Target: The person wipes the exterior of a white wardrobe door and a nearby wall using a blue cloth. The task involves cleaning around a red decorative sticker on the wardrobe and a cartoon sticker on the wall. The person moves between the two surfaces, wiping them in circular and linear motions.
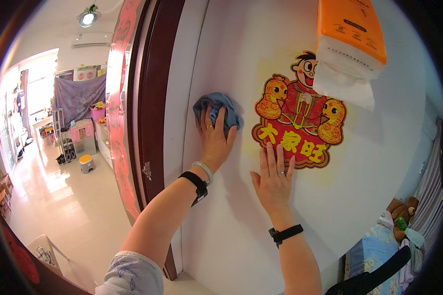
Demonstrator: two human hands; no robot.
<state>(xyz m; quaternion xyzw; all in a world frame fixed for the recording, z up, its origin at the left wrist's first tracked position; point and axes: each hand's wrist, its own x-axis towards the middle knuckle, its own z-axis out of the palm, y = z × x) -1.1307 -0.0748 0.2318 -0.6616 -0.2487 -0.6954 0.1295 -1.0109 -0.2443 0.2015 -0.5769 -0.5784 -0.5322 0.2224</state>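
My left hand (215, 139) presses a crumpled blue cloth (225, 107) against the white wall (240, 206), its fingers spread over the folds. To the right, my right hand (275, 177) lies flat on the same wall and holds nothing. Its fingertips touch the lower edge of a red and yellow cartoon sticker (299, 107), which shows a figure between two snakes and bears writing. An orange and white tissue pack (350, 40) hangs above, covering the sticker's upper right part. One tissue sticks out from its lower end.
Left of the wall stands a dark red door frame (158, 92) with a metal latch (147, 170). Beyond it, a tiled room holds a small stool (86, 164) and a chair (46, 254). At lower right are a bed (373, 254) with soft toys and a black guitar-shaped case (376, 274).
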